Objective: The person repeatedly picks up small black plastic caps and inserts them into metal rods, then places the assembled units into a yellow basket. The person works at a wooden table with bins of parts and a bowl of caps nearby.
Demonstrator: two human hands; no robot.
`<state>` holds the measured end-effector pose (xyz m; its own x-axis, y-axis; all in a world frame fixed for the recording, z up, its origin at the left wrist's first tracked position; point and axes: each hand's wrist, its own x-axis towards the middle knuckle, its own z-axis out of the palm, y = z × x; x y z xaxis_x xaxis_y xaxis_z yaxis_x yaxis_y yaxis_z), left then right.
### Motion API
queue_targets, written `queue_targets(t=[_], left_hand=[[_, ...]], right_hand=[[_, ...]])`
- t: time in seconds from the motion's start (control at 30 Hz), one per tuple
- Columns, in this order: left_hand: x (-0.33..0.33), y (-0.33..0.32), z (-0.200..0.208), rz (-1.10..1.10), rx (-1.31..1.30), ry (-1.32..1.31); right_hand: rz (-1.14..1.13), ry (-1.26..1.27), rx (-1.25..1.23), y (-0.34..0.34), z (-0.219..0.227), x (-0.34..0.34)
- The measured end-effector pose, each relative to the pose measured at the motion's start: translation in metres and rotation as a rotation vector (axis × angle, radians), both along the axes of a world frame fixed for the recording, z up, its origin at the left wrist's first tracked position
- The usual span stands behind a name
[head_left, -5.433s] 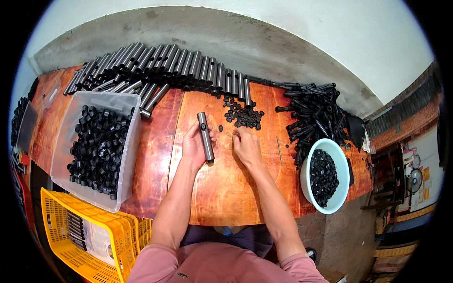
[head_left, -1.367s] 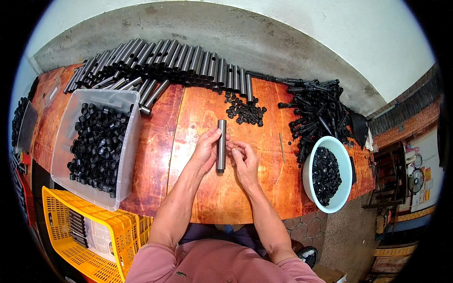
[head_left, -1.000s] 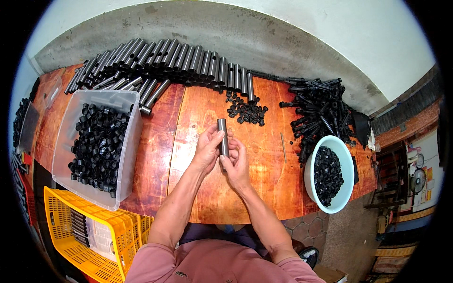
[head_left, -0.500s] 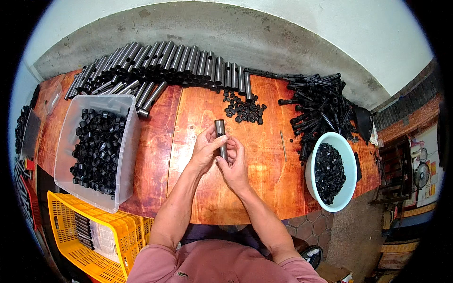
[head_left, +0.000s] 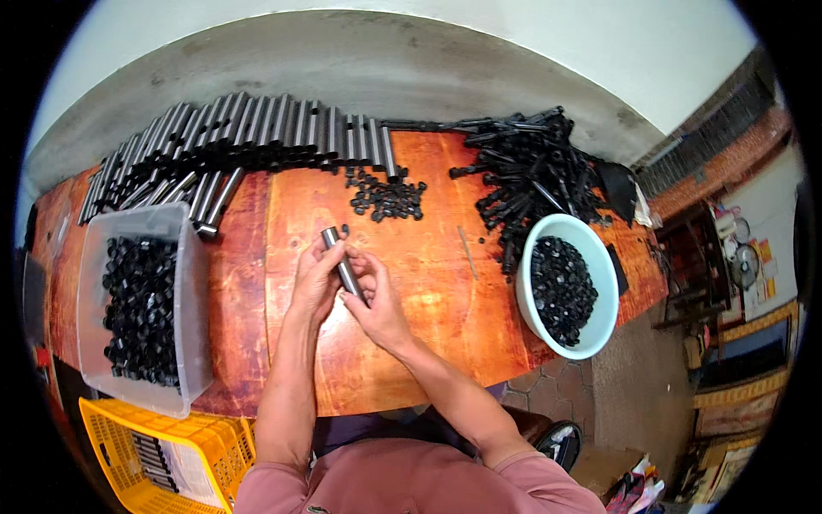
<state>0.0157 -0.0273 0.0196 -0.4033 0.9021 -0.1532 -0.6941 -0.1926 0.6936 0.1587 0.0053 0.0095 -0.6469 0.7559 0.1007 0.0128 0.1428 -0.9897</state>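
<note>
A metal tube (head_left: 346, 274), grey and shiny with a dark lower end, is held between my two hands above the middle of the table. My left hand (head_left: 313, 276) wraps its upper part, thumb along the side. Lower down, my right hand (head_left: 378, 301) closes on the tube with thumb and fingers. The tube leans, its far end toward the left. A small black piece (head_left: 345, 230) shows just beyond that far end. Farther off lies a loose heap of small black parts (head_left: 387, 197).
Stacked metal tubes (head_left: 248, 124) line the wall at the back left. A clear plastic bin (head_left: 195, 291) of black caps stands left, above a yellow crate (head_left: 227, 450). Black rod-like parts (head_left: 531, 167) pile at the back right, near a pale blue basin (head_left: 607, 300) and a thin rod (head_left: 467, 251).
The view has swung, so the table's contents sit farther left in the picture. The tube, nearly upright in the picture before, now slants. Both hands keep their hold on it.
</note>
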Motion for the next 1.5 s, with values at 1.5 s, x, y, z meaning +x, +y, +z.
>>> queue_targets(t=[1.5], left_hand=[[0.012,0.001,0.003,0.061,0.007,0.116]], right_hand=[[0.115,0.198,-0.354,0.008,0.017,0.009]])
